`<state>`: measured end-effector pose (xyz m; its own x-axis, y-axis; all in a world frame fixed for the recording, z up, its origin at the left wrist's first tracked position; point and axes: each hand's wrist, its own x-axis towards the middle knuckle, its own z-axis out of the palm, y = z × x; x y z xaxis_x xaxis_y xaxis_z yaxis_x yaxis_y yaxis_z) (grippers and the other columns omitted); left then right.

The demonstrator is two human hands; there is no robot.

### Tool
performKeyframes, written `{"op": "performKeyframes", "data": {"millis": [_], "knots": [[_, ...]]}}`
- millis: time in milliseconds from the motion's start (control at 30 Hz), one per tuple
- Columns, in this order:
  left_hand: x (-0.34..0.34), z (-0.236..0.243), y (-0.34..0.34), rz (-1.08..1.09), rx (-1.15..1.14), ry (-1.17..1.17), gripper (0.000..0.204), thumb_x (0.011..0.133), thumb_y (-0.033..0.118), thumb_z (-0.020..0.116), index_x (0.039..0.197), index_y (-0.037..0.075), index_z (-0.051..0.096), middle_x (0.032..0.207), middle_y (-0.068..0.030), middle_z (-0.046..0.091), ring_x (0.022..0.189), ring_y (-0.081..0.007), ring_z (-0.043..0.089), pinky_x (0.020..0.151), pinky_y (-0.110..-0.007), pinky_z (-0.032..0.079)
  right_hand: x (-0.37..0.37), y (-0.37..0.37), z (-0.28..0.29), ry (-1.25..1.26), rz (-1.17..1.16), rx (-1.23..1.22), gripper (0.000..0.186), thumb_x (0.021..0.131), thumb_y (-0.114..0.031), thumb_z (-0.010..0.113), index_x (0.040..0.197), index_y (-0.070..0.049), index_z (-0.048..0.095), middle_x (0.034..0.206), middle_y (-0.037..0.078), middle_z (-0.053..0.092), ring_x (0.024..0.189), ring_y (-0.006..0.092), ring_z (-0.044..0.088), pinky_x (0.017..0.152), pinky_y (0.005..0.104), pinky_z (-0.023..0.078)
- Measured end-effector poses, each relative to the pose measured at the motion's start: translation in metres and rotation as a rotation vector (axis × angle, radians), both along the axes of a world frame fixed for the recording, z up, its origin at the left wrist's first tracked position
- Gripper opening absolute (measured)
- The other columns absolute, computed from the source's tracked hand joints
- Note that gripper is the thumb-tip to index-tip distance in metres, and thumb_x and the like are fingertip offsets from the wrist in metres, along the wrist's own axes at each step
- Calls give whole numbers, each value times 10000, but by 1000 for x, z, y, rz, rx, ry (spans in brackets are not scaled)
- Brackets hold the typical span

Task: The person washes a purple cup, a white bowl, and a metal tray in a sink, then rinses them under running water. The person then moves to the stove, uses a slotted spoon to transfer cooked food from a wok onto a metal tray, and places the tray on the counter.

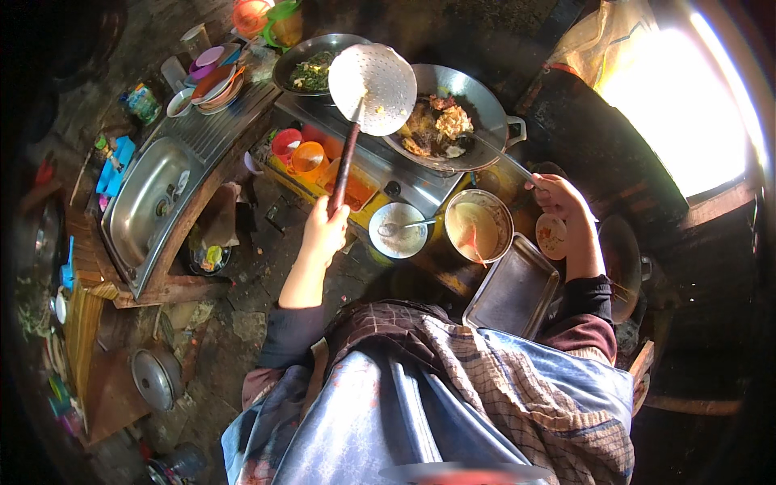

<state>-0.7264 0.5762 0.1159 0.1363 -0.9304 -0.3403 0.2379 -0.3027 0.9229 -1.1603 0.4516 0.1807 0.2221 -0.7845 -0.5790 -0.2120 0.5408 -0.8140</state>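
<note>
Skimmer [388, 85] gripped in left hand [325, 230] near left rim of large wok [482, 95] could drip if tilted; utensil [503, 158] clutched in right hand [559, 196] could flick food [453, 121] out if jerked.

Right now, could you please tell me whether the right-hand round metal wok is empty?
Not empty: several golden-brown lumps of food lie inside the round grey metal wok.

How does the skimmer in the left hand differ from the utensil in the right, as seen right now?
The skimmer has a dark brown handle; the utensil has a thin, grey one. The skimmer's round, perforated head shows in full, while the utensil's far end reaches in past the rim of the wok. Both are long-handled and gripped: skimmer in the left hand, utensil in the right hand.
</note>
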Motion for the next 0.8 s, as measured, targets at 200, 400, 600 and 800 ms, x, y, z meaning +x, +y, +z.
{"op": "performKeyframes", "data": {"millis": [200, 400, 600, 800], "knots": [[-29, 7, -36, -120, 77, 70, 126, 845, 123, 506, 880, 56, 405, 635, -13, 426, 435, -66, 381, 356, -215, 308, 20, -1, 18, 72, 90, -128, 270, 883, -319, 479, 889, -58, 546, 512, -73, 324, 396, 43, 282, 360, 206, 215], [-36, 12, -53, -193, 154, 337, 114, 833, 107, 507, 794, 45, 420, 642, -30, 440, 437, -89, 393, 377, -218, 312, 68, -12, -9, 798, 91, -531, 337, 855, -333, 486, 977, -24, 543, 652, 108, 560, 500, 180, 537, 470, 320, 436], [-29, 22, -66, -175, 164, 397, 121, 827, 88, 516, 747, 54, 432, 598, -31, 436, 405, -93, 371, 366, -212, 310, 47, -52, -49, 1186, 69, -649, 391, 847, -327, 460, 974, 37, 525, 705, 205, 586, 676, 281, 621, 566, 392, 478], [-22, 41, -78, -182, 99, 422, 120, 820, 78, 533, 755, 52, 436, 594, -28, 446, 397, -87, 361, 358, -202, 301, 33, -62, -82, 424, -69, -79, 319, 863, -292, 455, 929, -1, 570, 553, 60, 524, 479, 162, 507, 408, 307, 375]]}}
